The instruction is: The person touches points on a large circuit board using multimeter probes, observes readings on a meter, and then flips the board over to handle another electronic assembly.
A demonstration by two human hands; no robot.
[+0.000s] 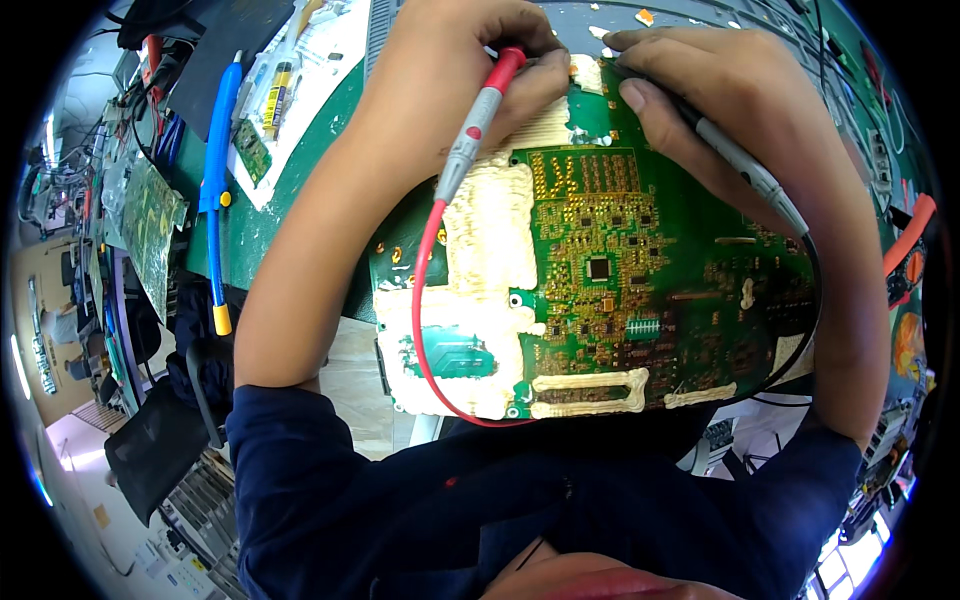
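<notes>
A large green circuit board (690,215) lies tilted toward me at the table's edge, with small components in its middle and thick cream-coloured bands (490,225) on its left and lower parts. My left hand (455,70) is closed around a red-and-grey test probe (472,145), whose red lead (420,320) loops down over the board. In my right hand (735,85), fingers closed, is a black-and-grey test probe (745,170) with a black lead running down the board's right side. Both hands are over the board's far edge. Fingers hide the red tip, and I cannot make out the black tip's contact.
Left of my left arm lie a blue desoldering pump (218,150), a yellow-labelled syringe (278,95) and a small green board (252,150). Another circuit board (150,230) stands farther left. A black chair (155,440) is behind at lower left. Red-orange handles (910,235) show at right.
</notes>
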